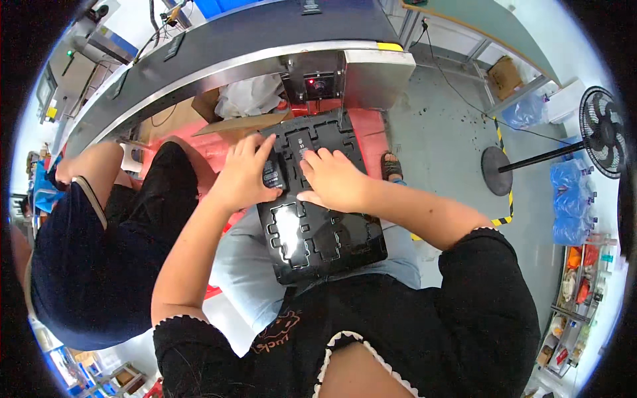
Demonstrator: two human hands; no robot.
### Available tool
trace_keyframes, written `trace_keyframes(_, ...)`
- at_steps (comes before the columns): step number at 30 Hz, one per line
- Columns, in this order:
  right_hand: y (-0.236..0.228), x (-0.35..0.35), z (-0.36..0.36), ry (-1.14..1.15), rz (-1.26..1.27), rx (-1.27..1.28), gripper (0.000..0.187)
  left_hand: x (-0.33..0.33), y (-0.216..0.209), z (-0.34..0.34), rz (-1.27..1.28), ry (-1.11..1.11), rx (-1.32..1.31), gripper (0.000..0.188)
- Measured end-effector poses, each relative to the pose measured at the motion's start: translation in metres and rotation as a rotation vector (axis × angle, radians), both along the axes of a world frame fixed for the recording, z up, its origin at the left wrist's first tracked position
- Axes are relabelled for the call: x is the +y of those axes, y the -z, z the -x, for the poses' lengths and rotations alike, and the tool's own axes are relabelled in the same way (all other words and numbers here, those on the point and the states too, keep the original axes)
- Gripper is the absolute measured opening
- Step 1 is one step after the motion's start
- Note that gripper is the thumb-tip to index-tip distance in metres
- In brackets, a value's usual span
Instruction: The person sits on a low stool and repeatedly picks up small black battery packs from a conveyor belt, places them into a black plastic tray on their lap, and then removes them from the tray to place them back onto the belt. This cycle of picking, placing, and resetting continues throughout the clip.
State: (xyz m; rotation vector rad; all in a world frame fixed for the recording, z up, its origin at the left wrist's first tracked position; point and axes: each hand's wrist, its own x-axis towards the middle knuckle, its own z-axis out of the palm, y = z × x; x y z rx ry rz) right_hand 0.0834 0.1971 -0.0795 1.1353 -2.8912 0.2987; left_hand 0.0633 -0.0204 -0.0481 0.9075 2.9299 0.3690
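A black moulded plastic tray (361, 247) with shaped pockets lies tilted across my lap. At its left edge my left hand (244, 174) grips a flat black rectangular pack (273, 174) with pale print, thumb at the lower end and fingers at the upper. A second, similar black pack (302, 140) sits in an upper pocket of the tray. My right hand (337, 180) is over the lower part of that pack, fingers bent onto it and thumb apart below; the palm hides its lower end. The pockets nearest me hold no pack and shine with reflected light.
A dark conveyor belt (225, 41) runs ahead, carrying several flat black pieces. Under it stands an opened cardboard box (242, 124) with a clear plastic bag (249, 96). At the left sits another person (93, 265). A pedestal fan (541, 158) stands at the right.
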Motion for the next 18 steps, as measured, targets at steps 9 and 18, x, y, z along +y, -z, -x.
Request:
trace_keyframes(9, -0.099, 0.078, 0.183, 0.435, 0.682, 0.444, 0.032, -0.017, 0.042, 0.008, -0.132, 0.005, -0.126, 0.095)
trace_keyframes(18, -0.091, 0.128, 0.341, 0.779, 0.323, -0.125, 0.055, 0.021, 0.015, 0.008, -0.18, 0.062, -0.118, 0.087)
